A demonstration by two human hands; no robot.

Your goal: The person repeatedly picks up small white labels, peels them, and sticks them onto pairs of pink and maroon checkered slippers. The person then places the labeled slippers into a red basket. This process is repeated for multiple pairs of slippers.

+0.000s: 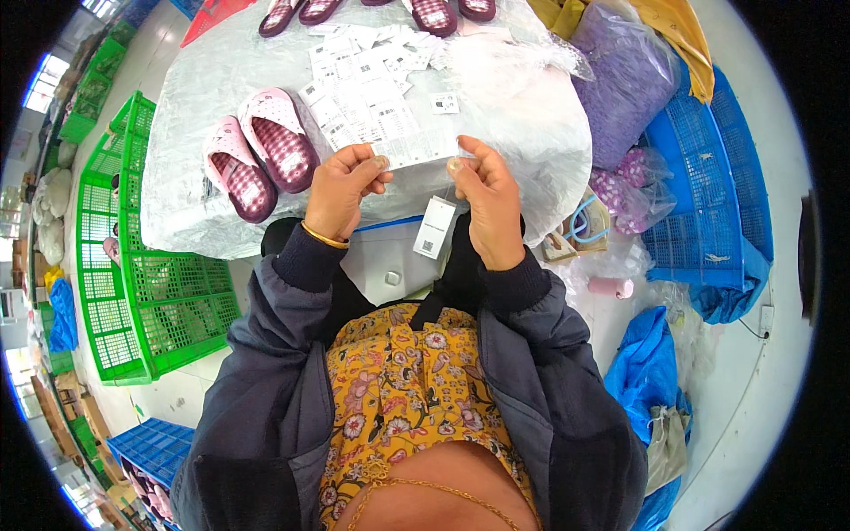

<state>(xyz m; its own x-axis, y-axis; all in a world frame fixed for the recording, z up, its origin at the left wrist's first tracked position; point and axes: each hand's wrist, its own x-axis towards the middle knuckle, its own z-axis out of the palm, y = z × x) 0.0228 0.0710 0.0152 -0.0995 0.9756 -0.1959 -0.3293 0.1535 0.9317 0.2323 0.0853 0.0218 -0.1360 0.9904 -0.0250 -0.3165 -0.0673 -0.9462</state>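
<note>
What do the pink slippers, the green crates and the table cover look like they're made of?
The pink slippers look like moulded foam or rubber, matte, with a checked insole. The green crates look like rigid plastic, an open grid. The table cover looks like thin plastic film: crinkled, shiny, translucent.

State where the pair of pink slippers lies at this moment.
In the head view the pair of pink slippers lies on the white-covered table, left of the sheets of paper tags and just up-left of the left hand.

Labels and bags at the table

White paper labels are spread near the table's far edge; one white rectangular tag hangs below its near edge. Clear plastic bags are seen off its right edge.
</note>
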